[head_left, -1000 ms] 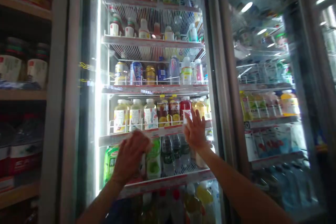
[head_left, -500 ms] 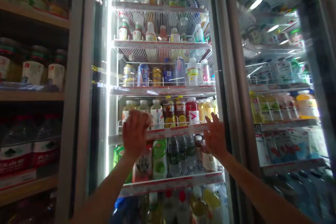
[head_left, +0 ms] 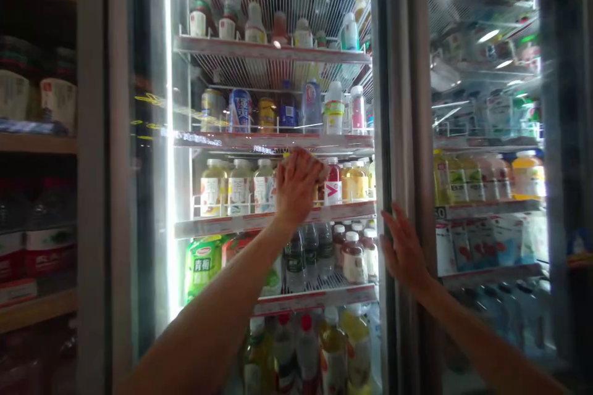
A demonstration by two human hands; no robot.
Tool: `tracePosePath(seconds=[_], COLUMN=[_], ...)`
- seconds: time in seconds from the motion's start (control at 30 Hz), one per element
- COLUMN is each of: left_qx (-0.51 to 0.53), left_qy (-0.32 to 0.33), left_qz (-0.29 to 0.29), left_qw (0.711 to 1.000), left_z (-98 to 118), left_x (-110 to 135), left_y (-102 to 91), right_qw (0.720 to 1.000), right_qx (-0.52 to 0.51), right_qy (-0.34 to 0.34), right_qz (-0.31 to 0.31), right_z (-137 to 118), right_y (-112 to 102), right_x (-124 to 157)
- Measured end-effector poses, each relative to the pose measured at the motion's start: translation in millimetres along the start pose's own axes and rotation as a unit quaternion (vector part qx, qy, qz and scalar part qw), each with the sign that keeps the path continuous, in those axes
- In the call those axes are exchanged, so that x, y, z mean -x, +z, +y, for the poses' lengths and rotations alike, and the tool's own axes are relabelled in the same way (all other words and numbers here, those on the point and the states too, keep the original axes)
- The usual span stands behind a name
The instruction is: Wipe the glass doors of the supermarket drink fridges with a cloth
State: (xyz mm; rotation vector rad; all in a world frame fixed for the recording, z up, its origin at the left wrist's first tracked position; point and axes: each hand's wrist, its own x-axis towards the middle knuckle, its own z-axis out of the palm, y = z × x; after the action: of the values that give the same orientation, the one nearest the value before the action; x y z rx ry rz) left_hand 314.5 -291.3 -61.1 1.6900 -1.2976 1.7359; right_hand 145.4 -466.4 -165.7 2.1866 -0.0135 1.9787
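My left hand [head_left: 296, 190] is raised at the middle of a glass-fronted drinks cooler, its fingers bent over what looks like a crumpled pale cloth [head_left: 320, 170]. Most of the cloth is hidden behind the fingers. The hand covers some bottles on the shelf behind it. A red-labelled bottle [head_left: 332, 182] shows just right of the cloth. My right hand [head_left: 406, 252] lies against the right edge of the cooler door, by the dark door frame [head_left: 385, 136]. Its fingers are spread, and nothing is in them.
Lit wire shelves [head_left: 273, 57] hold bottles and cans. A green pack [head_left: 202, 265] stands at the lower left. To the right is another glass-fronted cooler with drinks [head_left: 528, 176]. At the left, a dark wooden shelf [head_left: 37, 144] carries more bottles.
My left hand has moved right and up across the cooler front with the cloth. My right hand has shifted right and down to the door's edge. The view has turned slightly.
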Motion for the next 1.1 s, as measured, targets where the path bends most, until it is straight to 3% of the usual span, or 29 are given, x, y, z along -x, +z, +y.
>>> tracePosePath(seconds=[0.03, 0.1, 0.17, 0.23, 0.3, 0.37, 0.43, 0.5, 0.6, 0.67, 0.77, 0.83, 0.87, 0.97, 1.0, 1.03, 1.1], left_qx=[0.009, 0.039, 0.072, 0.095, 0.100, 0.091, 0.088, 0.099, 0.116, 0.118, 0.093, 0.079, 0.080, 0.093, 0.092, 0.086, 0.054], left_qy=[0.008, 0.133, 0.294, 0.383, 0.361, 0.258, 0.199, 0.263, 0.414, 0.436, 0.303, 0.242, 0.262, 0.407, 0.416, 0.400, 0.295], left_qz=[-0.007, -0.049, -0.095, -0.123, -0.131, -0.124, -0.121, -0.133, -0.158, -0.163, -0.157, -0.143, -0.137, -0.135, -0.138, -0.136, -0.115], left_qw=[1.000, 0.989, 0.948, 0.910, 0.918, 0.954, 0.969, 0.950, 0.889, 0.877, 0.935, 0.956, 0.952, 0.899, 0.894, 0.902, 0.947], left_z=[9, 37, 65, 85, 96, 102, 109, 120, 129, 127, 121, 117, 115, 94, 82, 67, 38], left_x=[-1, 17, 43, 54, 41, 23, 25, 57, 118, 130, 107, 100, 104, 131, 138, 141, 142], left_y=[5.5, 18.0, 30.6, 39.9, 44.6, 47.7, 50.4, 51.0, 48.7, 46.6, 43.5, 40.5, 37.9, 25.3, 19.9, 14.1, 1.6], right_qw=[1.000, 1.000, 1.000, 0.999, 0.999, 0.999, 0.999, 0.998, 0.997, 0.996, 0.996, 0.996, 0.996, 0.995, 0.994, 0.993, 0.993], right_qx=[0.000, -0.001, 0.000, 0.003, 0.006, 0.007, 0.011, 0.014, 0.015, 0.016, 0.016, 0.012, 0.009, -0.007, -0.013, -0.019, -0.025], right_qy=[0.000, 0.001, 0.002, 0.005, 0.008, 0.020, 0.030, 0.034, 0.028, 0.030, 0.042, 0.046, 0.044, 0.016, 0.006, 0.000, -0.002], right_qz=[-0.002, -0.010, -0.018, -0.033, -0.041, -0.044, -0.043, -0.050, -0.067, -0.077, -0.078, -0.072, -0.072, -0.099, -0.109, -0.115, -0.114], right_z=[2, 5, 6, 8, 11, 14, 15, 14, 11, 10, 5, -2, -7, -22, -26, -30, -39], right_y=[-4, -11, -18, -23, -27, -30, -33, -35, -38, -38, -33, -28, -26, -19, -16, -14, -7], right_x=[5, 15, 27, 39, 49, 58, 66, 74, 84, 88, 87, 86, 85, 87, 87, 88, 89])
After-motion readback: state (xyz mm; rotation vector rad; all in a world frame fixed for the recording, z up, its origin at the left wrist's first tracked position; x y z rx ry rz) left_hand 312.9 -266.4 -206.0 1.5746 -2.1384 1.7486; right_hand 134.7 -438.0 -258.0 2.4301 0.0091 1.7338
